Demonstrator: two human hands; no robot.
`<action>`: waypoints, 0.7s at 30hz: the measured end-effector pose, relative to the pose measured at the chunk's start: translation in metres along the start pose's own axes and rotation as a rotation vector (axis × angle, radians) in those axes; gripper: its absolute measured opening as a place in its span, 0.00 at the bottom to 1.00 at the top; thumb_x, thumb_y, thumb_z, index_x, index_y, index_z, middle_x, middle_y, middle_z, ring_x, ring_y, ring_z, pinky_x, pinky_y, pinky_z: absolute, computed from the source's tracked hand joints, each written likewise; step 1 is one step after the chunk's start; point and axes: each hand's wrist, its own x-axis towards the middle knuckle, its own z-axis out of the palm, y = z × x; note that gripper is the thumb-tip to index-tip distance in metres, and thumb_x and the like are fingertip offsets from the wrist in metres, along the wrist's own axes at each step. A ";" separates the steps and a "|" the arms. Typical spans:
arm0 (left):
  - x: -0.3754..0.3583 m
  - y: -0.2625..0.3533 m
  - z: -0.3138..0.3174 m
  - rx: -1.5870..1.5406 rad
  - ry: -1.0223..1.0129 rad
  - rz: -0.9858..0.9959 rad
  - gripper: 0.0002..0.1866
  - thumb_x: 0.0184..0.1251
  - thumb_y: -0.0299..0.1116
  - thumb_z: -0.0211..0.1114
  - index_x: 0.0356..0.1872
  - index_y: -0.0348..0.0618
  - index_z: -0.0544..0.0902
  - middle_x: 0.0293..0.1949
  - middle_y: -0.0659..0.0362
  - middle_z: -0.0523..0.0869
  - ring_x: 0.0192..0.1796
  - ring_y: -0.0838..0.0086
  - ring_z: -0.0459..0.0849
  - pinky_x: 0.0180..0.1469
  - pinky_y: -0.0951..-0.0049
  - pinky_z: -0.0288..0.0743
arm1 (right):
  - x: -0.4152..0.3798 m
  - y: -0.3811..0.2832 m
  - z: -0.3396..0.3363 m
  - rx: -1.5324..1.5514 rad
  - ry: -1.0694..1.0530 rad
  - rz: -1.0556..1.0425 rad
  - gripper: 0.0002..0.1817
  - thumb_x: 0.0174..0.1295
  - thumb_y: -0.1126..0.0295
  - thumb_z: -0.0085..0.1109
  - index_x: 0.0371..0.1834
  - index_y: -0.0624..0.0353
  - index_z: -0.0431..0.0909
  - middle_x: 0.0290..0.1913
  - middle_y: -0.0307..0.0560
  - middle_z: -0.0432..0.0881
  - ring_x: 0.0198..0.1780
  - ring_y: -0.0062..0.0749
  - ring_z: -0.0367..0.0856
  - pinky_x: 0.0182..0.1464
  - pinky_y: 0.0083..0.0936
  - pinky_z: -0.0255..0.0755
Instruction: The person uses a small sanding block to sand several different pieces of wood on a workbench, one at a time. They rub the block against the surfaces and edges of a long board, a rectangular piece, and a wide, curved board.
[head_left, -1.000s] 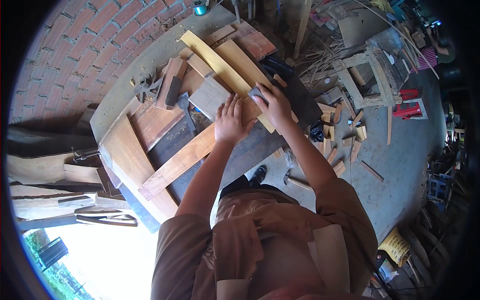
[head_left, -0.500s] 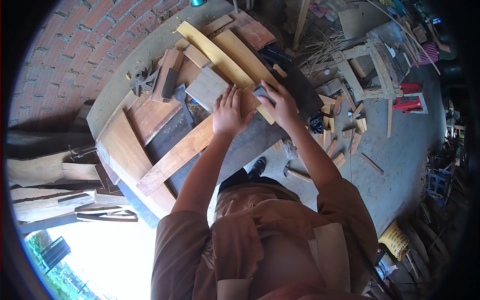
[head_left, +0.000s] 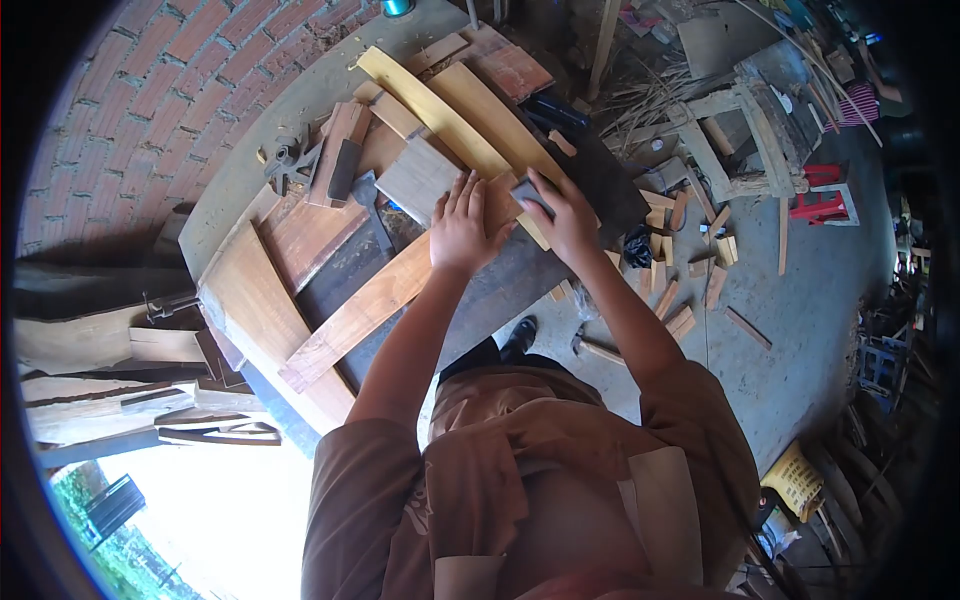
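My left hand lies flat with its fingers spread on a long wooden board, near the board's upper right end. A dark grey block is in my right hand, pressed against that same end of the board. Just above my left hand is a greyish square piece of wood. A yellowish curved plank runs diagonally behind it, beside a second, wider plank. Left of the square piece, a metal square tool rests on the workbench.
A metal clamp-like tool and a reddish wood block sit at the bench's back left. Wood offcuts and a hammer lie on the floor. A red stool stands right of a wooden frame.
The view has shifted slightly. Both hands stay at the same end of the board, with the grey block still in my right hand.
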 end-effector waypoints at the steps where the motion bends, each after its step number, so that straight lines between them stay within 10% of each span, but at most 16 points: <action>1: 0.000 0.000 0.000 0.008 0.016 0.007 0.40 0.51 0.56 0.62 0.61 0.41 0.64 0.64 0.54 0.65 0.68 0.63 0.59 0.66 0.59 0.54 | -0.024 0.007 -0.004 0.088 0.000 0.051 0.24 0.55 0.60 0.60 0.56 0.50 0.73 0.33 0.51 0.75 0.35 0.44 0.77 0.35 0.34 0.71; 21: -0.001 0.001 -0.001 0.012 0.063 0.026 0.42 0.44 0.52 0.69 0.60 0.41 0.64 0.64 0.55 0.66 0.69 0.64 0.58 0.65 0.59 0.55 | -0.122 0.003 -0.046 0.200 -0.170 0.352 0.26 0.60 0.60 0.55 0.62 0.53 0.66 0.45 0.57 0.76 0.50 0.46 0.75 0.52 0.31 0.67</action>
